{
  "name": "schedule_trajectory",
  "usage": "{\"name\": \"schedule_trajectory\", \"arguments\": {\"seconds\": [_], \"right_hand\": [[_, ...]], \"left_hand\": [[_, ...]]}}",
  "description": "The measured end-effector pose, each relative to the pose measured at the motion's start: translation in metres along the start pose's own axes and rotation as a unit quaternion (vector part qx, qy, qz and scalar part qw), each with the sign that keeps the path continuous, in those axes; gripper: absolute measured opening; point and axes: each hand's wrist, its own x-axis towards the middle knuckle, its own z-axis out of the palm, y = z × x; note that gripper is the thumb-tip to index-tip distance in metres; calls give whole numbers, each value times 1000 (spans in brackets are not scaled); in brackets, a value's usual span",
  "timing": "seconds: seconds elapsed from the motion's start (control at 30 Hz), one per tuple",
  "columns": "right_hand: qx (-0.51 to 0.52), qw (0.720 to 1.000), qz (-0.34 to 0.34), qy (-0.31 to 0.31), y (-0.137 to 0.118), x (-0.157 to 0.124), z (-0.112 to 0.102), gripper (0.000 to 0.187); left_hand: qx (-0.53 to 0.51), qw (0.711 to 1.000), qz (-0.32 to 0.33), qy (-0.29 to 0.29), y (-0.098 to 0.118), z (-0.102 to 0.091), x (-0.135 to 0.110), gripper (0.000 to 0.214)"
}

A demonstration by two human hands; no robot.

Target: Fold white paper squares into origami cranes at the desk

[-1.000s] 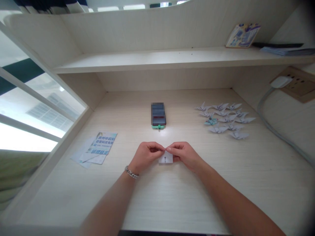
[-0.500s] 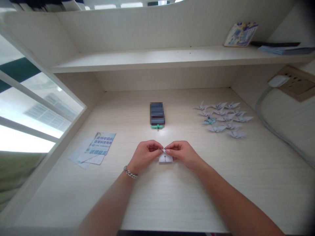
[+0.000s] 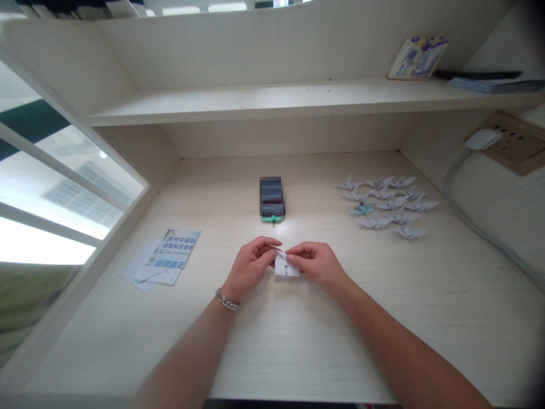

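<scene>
Left forearm (image 3: 187, 346): silver-coloured chain bracelet (image 3: 227, 300) at the wrist, chunky interlocking links, shiny metallic look. Right forearm (image 3: 395, 335) and wrist bare. Left hand (image 3: 249, 265) and right hand (image 3: 319, 261) both bare too.

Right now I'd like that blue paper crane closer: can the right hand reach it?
Probably yes: nothing shows between the right hand and the blue paper crane, though that hand holds the folded paper and would likely need to let go.

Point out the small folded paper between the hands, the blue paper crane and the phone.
Folded paper (image 3: 285, 268): head view, on its white face.
Blue crane (image 3: 362, 209): head view, on the middle of its body.
Phone (image 3: 272, 196): head view, on its dark face.
</scene>
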Motion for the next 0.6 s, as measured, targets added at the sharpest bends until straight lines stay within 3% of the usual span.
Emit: {"name": "schedule_trajectory", "arguments": {"seconds": [0.17,0.6], "right_hand": [[-27,999,-42,21,-2,-2,2,24],[-24,997,-55,43,-3,-4,7,22]], "left_hand": [[-6,1000,10,4,0,0,-1,21],[-19,999,29,38,-1,5,-2,23]]}}
